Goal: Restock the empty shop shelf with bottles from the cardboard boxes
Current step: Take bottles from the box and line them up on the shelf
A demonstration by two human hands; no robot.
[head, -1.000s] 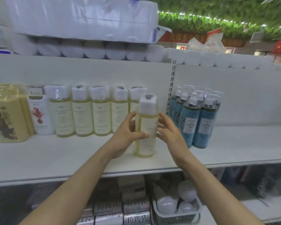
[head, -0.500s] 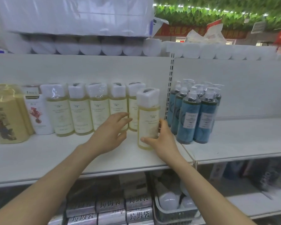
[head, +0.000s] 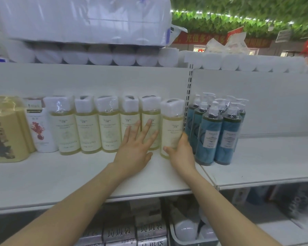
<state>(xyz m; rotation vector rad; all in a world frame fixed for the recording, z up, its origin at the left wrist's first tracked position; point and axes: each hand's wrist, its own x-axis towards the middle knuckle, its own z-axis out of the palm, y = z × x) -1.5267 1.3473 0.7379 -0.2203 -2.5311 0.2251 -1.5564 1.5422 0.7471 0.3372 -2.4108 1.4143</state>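
Bottle (head: 172, 125) clear, squarish, film-wrapped | right hand (head: 180, 153) grips it | left hand (head: 133, 150) splayed

Both your bare forearms stretched forward. Your left hand (head: 134, 150) was flat, fingers straight and spread. Your right hand (head: 182, 153) gripped the bottle (head: 172, 125) low down.

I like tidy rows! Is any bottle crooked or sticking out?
The pale yellow plastic bottle with a white cap, gripped by the right hand, stands slightly forward of its row. Nothing looks spilled or tipped.
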